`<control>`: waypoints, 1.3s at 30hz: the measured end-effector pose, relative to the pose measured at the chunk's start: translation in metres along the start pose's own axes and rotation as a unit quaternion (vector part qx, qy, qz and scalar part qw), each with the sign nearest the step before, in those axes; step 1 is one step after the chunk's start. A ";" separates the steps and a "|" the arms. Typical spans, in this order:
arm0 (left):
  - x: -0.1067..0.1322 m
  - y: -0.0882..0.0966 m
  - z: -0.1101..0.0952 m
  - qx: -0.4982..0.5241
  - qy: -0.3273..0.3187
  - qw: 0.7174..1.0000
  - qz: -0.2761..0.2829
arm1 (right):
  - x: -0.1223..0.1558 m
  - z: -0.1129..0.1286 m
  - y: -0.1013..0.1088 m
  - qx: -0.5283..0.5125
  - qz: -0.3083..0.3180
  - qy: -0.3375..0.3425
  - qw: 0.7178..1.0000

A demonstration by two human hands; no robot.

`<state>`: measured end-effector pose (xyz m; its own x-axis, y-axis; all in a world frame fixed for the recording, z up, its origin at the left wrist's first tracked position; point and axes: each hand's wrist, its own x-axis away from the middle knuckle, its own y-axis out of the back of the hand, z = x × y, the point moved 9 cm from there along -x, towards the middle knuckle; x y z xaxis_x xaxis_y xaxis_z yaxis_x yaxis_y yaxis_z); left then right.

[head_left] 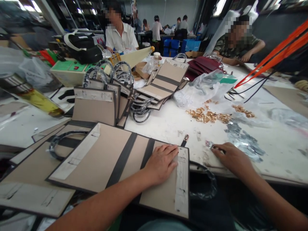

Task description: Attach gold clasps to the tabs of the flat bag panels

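Observation:
My left hand point(161, 165) lies flat, fingers stretched out, on the right part of an opened-out bag panel point(98, 157), beige with dark edging and dark bands. A plastic-wrapped handle point(211, 183) loops out beyond the panel's right edge. At its top edge sticks out a short dark strap with a gold metal clasp point(185, 138). My right hand point(231, 157) is over the white table, its thumb and fingertips pinched on a small shiny metal plate point(209, 144). Beside that hand lies a spread of thin silvery plates point(247, 141).
Gold metal fittings point(209, 116) lie heaped near clear plastic bags point(192, 94). More panels point(93, 106) with wrapped handles are stacked at the left and back. A bottle of yellow liquid point(36, 98) leans at left. Orange straps point(276, 53) hang at right. Co-workers sit across the table.

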<state>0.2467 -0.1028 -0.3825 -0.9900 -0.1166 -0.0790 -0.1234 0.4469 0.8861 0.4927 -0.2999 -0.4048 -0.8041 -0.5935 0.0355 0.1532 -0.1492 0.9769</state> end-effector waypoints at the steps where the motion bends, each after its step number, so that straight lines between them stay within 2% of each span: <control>1: 0.000 0.000 -0.001 0.000 -0.002 1.000 0.000 | -0.002 -0.002 -0.002 -0.015 0.002 0.000 1.000; 5: 0.001 -0.001 -0.001 -0.008 -0.008 1.000 -0.004 | -0.005 -0.006 -0.001 -0.050 0.006 -0.007 0.999; 8: 0.001 -0.002 -0.001 -0.012 -0.011 1.000 -0.009 | -0.001 -0.008 0.003 -0.053 0.044 -0.029 0.997; 10: 0.002 -0.002 -0.001 -0.015 -0.015 1.000 -0.015 | 0.009 0.002 0.009 -0.062 0.071 -0.023 0.995; 13: 0.002 -0.002 -0.001 -0.017 -0.016 1.000 -0.019 | 0.038 0.031 0.018 -0.123 0.095 -0.023 0.988; 16: 0.002 -0.003 -0.002 -0.023 -0.016 0.999 -0.018 | 0.075 0.077 0.016 -0.213 0.113 -0.028 0.970; 19: 0.002 -0.001 -0.002 -0.024 -0.016 0.999 -0.024 | 0.102 0.129 -0.001 -0.264 0.152 0.011 0.952; 22: 0.003 0.000 -0.003 -0.019 -0.020 0.999 -0.023 | 0.110 0.154 -0.022 -0.261 0.162 0.027 0.951; 28: 0.003 -0.001 -0.003 -0.020 -0.022 0.999 -0.024 | 0.112 0.149 -0.042 -0.209 0.184 0.030 0.960; 32: 0.003 -0.001 -0.003 -0.022 -0.022 0.999 -0.027 | 0.116 0.146 -0.037 -0.253 0.182 0.013 0.950; 39: 0.003 0.000 -0.003 -0.023 -0.019 0.999 -0.023 | 0.128 0.136 -0.030 -0.310 0.144 -0.049 0.939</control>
<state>0.2439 -0.1057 -0.3818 -0.9854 -0.1013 -0.1369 -0.1664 0.4005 0.9010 0.3073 -0.2634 -0.4009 -0.7228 -0.6081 0.3283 0.6522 -0.4431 0.6151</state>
